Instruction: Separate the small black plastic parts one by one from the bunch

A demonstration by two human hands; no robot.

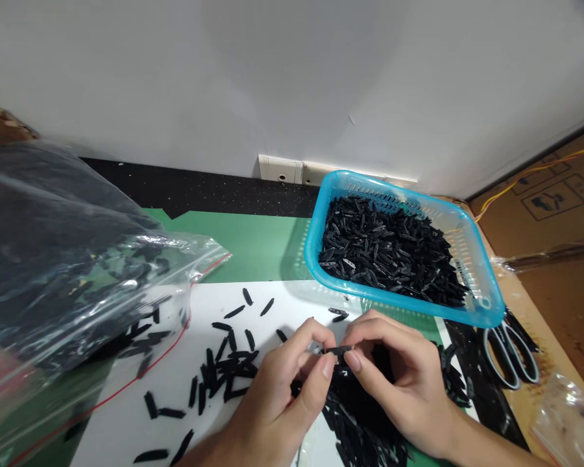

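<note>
Head view: both hands, left (282, 383) and right (399, 376), pinch black strip (338, 351) between them

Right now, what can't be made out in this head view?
- Small black piece: ends covered by fingertips of left hand and right hand.
- Black pile beneath the hands: mostly hidden.
- Plastic bag: blurred, cut by left edge.
- Scissors: blades hidden behind blue basket.

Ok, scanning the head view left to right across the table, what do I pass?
Clear plastic zip bag of black pieces → loose black oblong pieces on white sheet → left hand → small black piece pinched between both hands → right hand → grey-handled scissors.
</note>
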